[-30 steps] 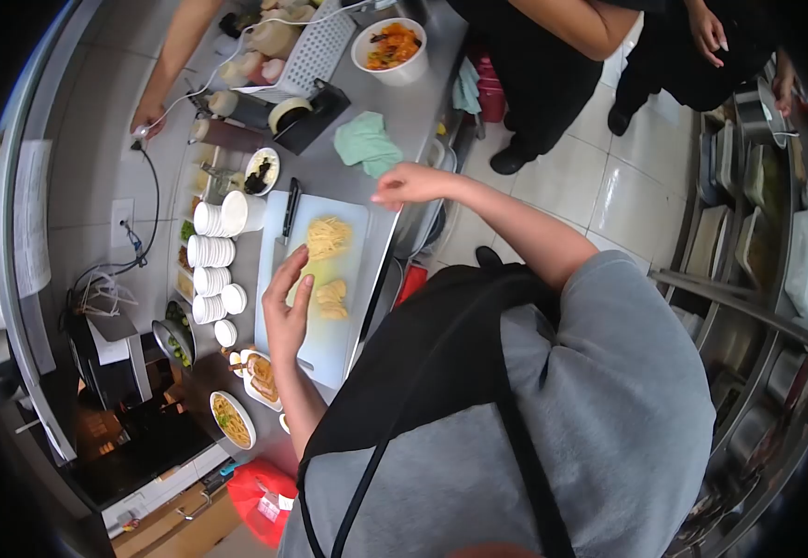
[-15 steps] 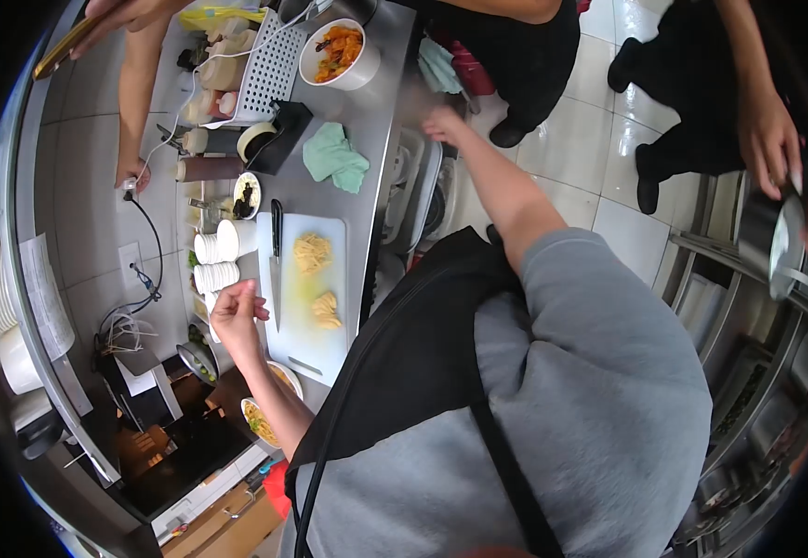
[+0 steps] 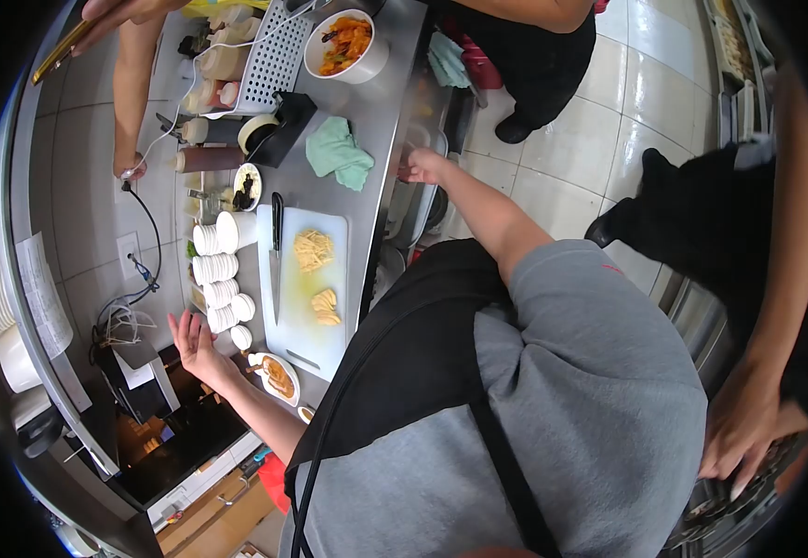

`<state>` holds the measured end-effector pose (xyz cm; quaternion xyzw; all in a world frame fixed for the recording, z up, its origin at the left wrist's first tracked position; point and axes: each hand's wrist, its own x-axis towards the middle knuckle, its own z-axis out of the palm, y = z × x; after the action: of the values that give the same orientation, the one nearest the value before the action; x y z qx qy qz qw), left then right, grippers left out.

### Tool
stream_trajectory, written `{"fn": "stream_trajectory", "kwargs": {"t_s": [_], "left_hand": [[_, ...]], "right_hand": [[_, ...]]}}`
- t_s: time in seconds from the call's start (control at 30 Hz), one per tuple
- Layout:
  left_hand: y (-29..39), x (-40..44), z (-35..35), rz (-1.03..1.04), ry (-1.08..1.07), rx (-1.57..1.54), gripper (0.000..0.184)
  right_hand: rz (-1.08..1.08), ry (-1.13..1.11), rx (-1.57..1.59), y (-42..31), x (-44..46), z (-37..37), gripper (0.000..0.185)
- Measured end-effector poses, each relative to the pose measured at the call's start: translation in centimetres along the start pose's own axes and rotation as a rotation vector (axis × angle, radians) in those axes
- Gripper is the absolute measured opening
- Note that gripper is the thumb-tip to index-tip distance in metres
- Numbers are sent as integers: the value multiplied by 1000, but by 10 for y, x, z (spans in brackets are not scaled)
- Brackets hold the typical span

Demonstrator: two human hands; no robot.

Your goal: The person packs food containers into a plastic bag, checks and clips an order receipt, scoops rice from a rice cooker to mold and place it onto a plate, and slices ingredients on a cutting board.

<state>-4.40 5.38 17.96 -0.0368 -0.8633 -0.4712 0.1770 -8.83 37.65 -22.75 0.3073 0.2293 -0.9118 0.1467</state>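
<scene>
My left hand (image 3: pixel 198 349) is open, its fingers spread, beside short stacks of white cups or lids (image 3: pixel 221 293). Close to its wrist is a white bowl of orange-brown food (image 3: pixel 278 378). My right hand (image 3: pixel 425 166) reaches past the counter's edge over light bins (image 3: pixel 411 206) below; blur and overlap hide whether its fingers hold anything. Between my hands, a white cutting board (image 3: pixel 316 344) carries thin yellowish strips (image 3: pixel 313 250) and a smaller pile of pale slices (image 3: pixel 326 306). A black-handled knife (image 3: pixel 277 228) lies along the board's far side.
A green cloth (image 3: pixel 337 153), a tub of reddish-orange food (image 3: pixel 346 46) and sauce bottles (image 3: pixel 211 159) stand along the counter. Another person's hand (image 3: pixel 131 167) touches a cable plug at the wall. A co-worker's hand (image 3: pixel 743 428) reaches low at the right.
My left hand has opened and moved away from the board, uncovering the cup stacks. My right hand has come nearer the counter edge. The right co-worker, earlier holding a pot, now reaches lower.
</scene>
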Motion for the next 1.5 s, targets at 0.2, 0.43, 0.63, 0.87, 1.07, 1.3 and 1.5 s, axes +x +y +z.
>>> {"fn": "stream_trajectory", "kwargs": {"t_s": [0.2, 0.43, 0.63, 0.87, 1.07, 1.3, 1.5], "left_hand": [[-19, 3, -25, -29, 72, -56, 47], [-19, -1, -18, -30, 93, -158, 44], [-27, -2, -36, -82, 79, -176, 35], [-26, -11, -39, -139, 77, -167, 23], [-44, -17, -58, -164, 146, -115, 23], [-67, -59, -92, -320, 238, 76, 17], [-127, -121, -151, -327, 359, -163, 15]], "right_hand": [[24, -186, -119, -5, -27, -13, 42], [4, -275, -506, 35, 22, -24, 41], [-7, -484, -783, 30, 0, -19, 35], [-273, -424, -1113, 16, -23, -23, 26], [-354, -117, -1507, -9, -55, -46, 21], [-516, -248, -1782, -72, -177, 66, 17], [-750, -452, -1606, -55, -217, 240, 14]]}}
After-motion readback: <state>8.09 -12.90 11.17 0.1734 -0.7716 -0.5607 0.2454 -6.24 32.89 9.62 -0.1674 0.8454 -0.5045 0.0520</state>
